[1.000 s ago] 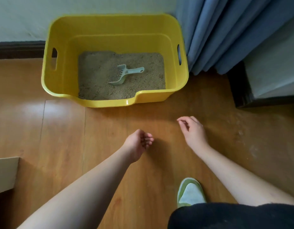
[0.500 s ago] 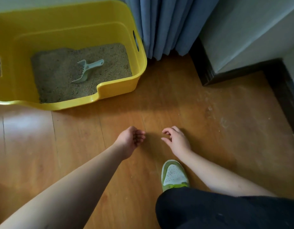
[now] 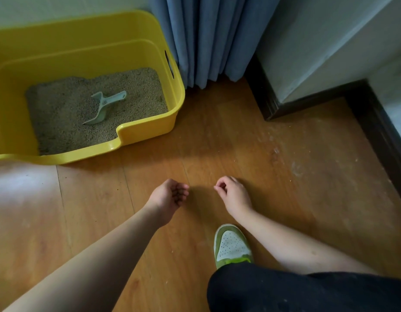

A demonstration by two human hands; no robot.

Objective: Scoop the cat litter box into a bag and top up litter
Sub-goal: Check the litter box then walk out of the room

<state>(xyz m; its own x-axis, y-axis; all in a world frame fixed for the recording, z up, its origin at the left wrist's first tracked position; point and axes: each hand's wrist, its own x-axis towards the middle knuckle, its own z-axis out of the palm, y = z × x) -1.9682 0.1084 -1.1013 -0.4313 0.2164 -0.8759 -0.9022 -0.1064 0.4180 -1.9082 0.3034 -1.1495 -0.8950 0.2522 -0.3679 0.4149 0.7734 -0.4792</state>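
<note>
Wooden plank floor point(image 3: 240, 143) carries the yellow litter box point(image 3: 147, 129), which stands against the wall beside the blue curtain point(image 3: 208, 39). Its left side is cut off. The pale scoop point(image 3: 102, 109) lies on the litter point(image 3: 64, 113) inside. Near the box, the left hand point(image 3: 169, 198) and right hand point(image 3: 234, 195) hang loosely curled, grasping nothing.

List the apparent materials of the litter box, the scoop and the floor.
Litter box: yellow moulded plastic, smooth and slightly glossy, with rounded rim and cut-out handle.
Scoop: pale green plastic, matt, one-piece moulded look.
Floor: wood or wood-look laminate planks; visible seams, grain and sheen leave it open.
</note>
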